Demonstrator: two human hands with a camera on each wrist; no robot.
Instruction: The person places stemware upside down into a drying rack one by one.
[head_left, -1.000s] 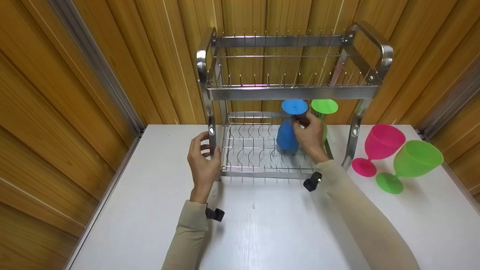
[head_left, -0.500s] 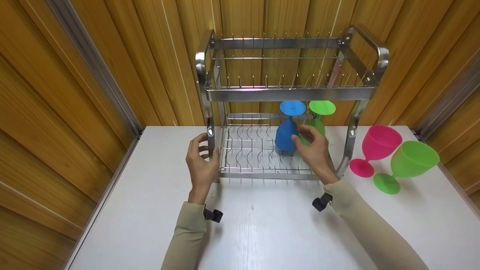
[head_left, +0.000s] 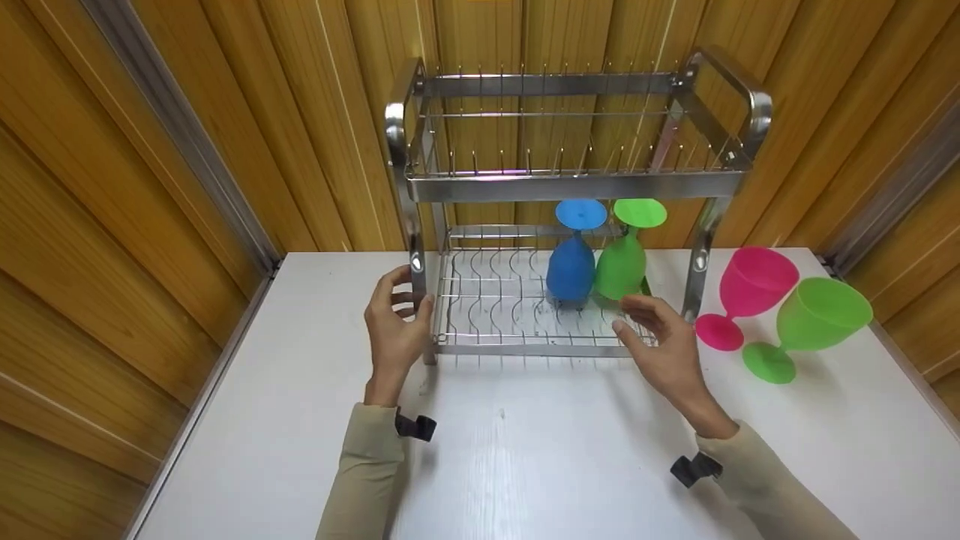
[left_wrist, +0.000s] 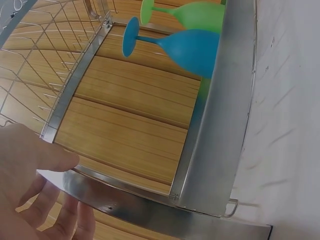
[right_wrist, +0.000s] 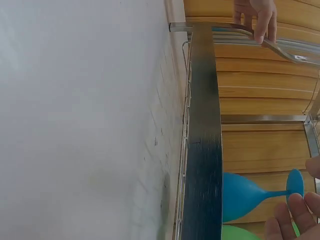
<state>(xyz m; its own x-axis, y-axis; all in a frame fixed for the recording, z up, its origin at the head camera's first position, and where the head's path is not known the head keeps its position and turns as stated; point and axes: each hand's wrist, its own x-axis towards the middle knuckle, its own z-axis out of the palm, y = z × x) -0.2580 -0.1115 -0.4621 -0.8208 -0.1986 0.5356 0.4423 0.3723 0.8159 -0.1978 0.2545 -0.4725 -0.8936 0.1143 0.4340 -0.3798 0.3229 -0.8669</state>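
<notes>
A two-tier metal dish rack (head_left: 577,187) stands on the white table. My left hand (head_left: 396,330) grips its left front leg; in the left wrist view the thumb lies along one side of the leg (left_wrist: 135,207), with the fingers behind it. On the lower shelf, a blue goblet (head_left: 572,270) sits upside down, foot upward. Right beside it is an upside-down green goblet (head_left: 621,274). My right hand (head_left: 667,352) holds nothing, its fingers loosely bent, at the shelf's front right corner. The right wrist view shows the blue goblet (right_wrist: 245,196) apart from that hand's grip.
Right of the rack, a pink goblet (head_left: 757,281) and a second green goblet (head_left: 821,319) stand upright on the table (head_left: 510,450). Wood-look panels (head_left: 315,135) rise behind the rack and along both sides. Thin upright prongs line the upper tier.
My right hand has let go of the blue goblet and drawn back to the right and toward me. The blue goblet stays upside down on the shelf. My left hand keeps its grip on the leg.
</notes>
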